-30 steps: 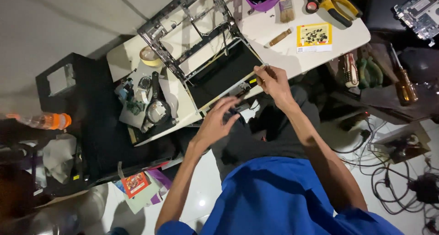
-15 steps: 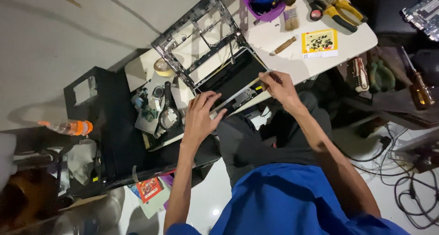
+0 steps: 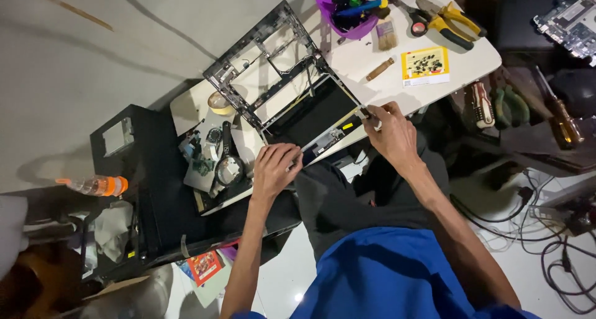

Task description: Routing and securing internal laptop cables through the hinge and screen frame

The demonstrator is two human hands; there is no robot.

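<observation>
A stripped laptop lies on the white table (image 3: 478,61): a bare black frame (image 3: 264,64) stands open behind a dark base panel (image 3: 310,111). My left hand (image 3: 276,169) rests with curled fingers on the near left edge of the base. My right hand (image 3: 391,130) pinches a small tool or part at the base's right corner, by the hinge. What exactly it holds is too small to tell.
A purple bowl of tools (image 3: 352,8), yellow-handled pliers (image 3: 450,21), a brush (image 3: 386,33), a wooden handle (image 3: 380,69) and a yellow card of small screws (image 3: 424,66) lie on the table. A black case (image 3: 133,188), a magnifier (image 3: 228,169), an orange-capped bottle (image 3: 96,185) and floor cables (image 3: 559,232) surround it.
My left hand has come up from the table's edge onto the laptop base. The right hand has stayed at the right corner. The view has shifted as my head moved.
</observation>
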